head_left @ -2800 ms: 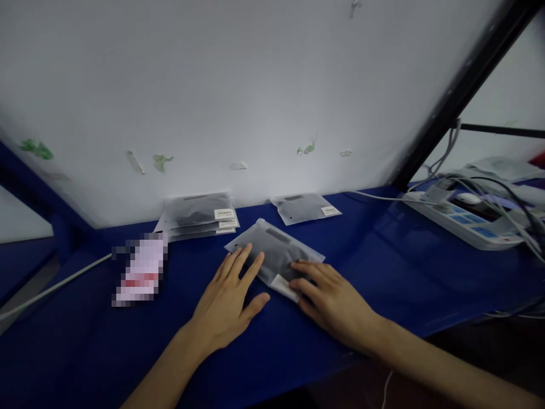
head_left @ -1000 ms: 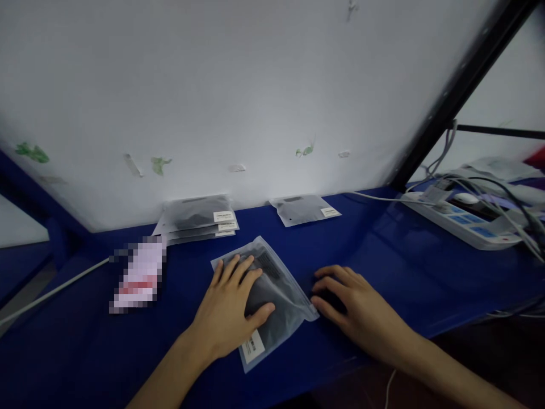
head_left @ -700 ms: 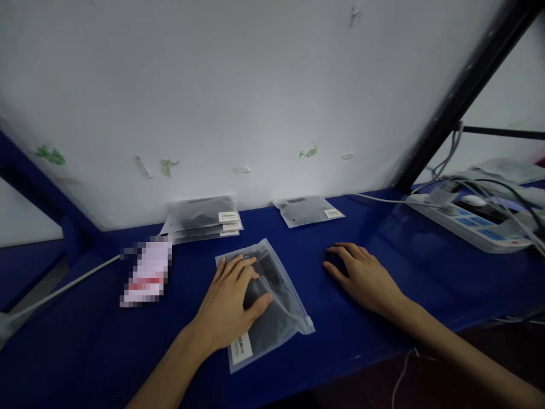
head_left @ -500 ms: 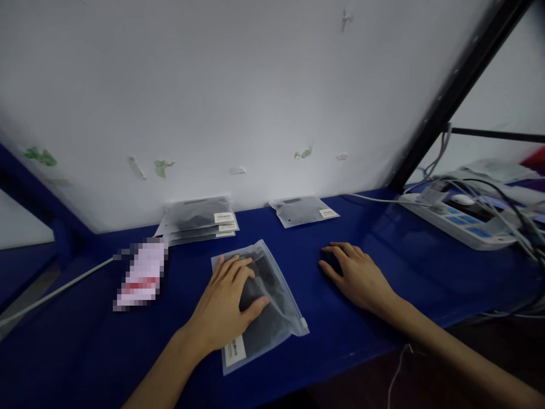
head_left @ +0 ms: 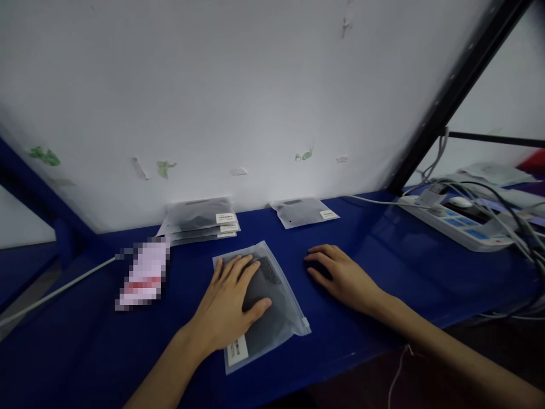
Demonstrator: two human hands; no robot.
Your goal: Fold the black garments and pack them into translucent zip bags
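Note:
Flat on the blue table lies a frosted zip bag [head_left: 276, 312] with something dark inside, a slider at its lower right corner and a white barcode label at its lower left. My left hand [head_left: 230, 304] rests on the bag with fingers spread, covering part of it. To the right of the bag, my right hand [head_left: 343, 278] lies low over the bare table top, fingers slightly bent and apart, holding nothing. A small gap separates it from the bag's zip edge.
Against the white wall sit a stack of similar bags [head_left: 198, 216] and a single bag [head_left: 302, 212]. A pixelated pink item [head_left: 145, 275] lies left, beside a white cable [head_left: 63, 289]. A power strip [head_left: 460, 221] with tangled cables stands right, near a black frame post [head_left: 451, 85].
My right hand has moved left, closer to the bag. My left hand stays on the bag, its fingers a little more stretched and the bag's surface flatter.

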